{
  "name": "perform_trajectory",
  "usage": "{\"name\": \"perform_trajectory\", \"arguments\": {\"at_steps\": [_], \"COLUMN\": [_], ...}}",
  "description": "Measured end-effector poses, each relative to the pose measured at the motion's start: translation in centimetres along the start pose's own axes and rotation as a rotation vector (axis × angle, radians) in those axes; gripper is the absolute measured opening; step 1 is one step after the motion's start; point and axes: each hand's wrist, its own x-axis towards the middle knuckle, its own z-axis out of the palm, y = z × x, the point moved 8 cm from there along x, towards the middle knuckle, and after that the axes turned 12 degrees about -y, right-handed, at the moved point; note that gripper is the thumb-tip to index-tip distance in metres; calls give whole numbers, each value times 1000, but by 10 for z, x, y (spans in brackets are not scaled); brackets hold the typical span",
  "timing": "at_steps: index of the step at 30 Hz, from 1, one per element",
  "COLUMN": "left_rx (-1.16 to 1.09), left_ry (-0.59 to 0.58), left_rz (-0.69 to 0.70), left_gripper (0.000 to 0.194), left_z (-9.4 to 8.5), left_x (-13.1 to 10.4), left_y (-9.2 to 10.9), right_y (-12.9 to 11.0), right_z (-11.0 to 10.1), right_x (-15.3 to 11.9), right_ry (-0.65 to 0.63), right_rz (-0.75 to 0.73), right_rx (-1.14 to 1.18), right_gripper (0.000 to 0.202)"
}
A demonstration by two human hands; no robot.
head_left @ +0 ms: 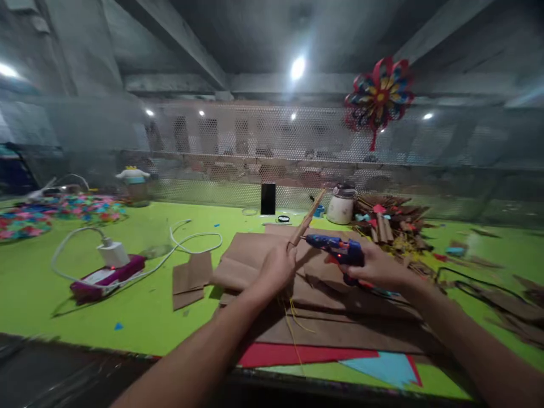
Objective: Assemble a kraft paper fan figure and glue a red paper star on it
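Note:
My left hand (278,263) is closed around a long brown paper roll (312,214) that slants up and away to the right. Yellow strings (293,320) hang below that hand. In my right hand (378,266) is a dark blue glue gun (335,248) with a small red light lit. Its nozzle points left and meets, or nearly meets, the roll just above my left fingers; I cannot tell which. Beneath both hands lies a stack of brown kraft paper (340,328), with red paper (306,354) and light blue paper (385,367) showing under its front edge.
To the left, a purple power strip (108,277) carries a white charger (113,252) with a looping cable. Small brown paper pieces (192,280) lie nearby. A white jug (341,204) and a heap of brown paper rolls (386,224) stand behind on the right. A phone (268,198) leans upright at the back.

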Motion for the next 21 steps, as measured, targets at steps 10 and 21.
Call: {"name": "perform_trajectory", "arguments": {"at_steps": [10,21], "left_rx": [21,71], "left_ry": [2,26], "left_rz": [-35,-17], "left_gripper": [23,23], "left_z": [-2,1], "left_x": [-1,0], "left_y": [0,-4], "right_y": [2,5], "right_z": [10,10], "right_x": [3,2], "right_ry": [-50,-50], "right_rz": [-21,5], "right_rx": [69,74], "right_gripper": [23,25]}}
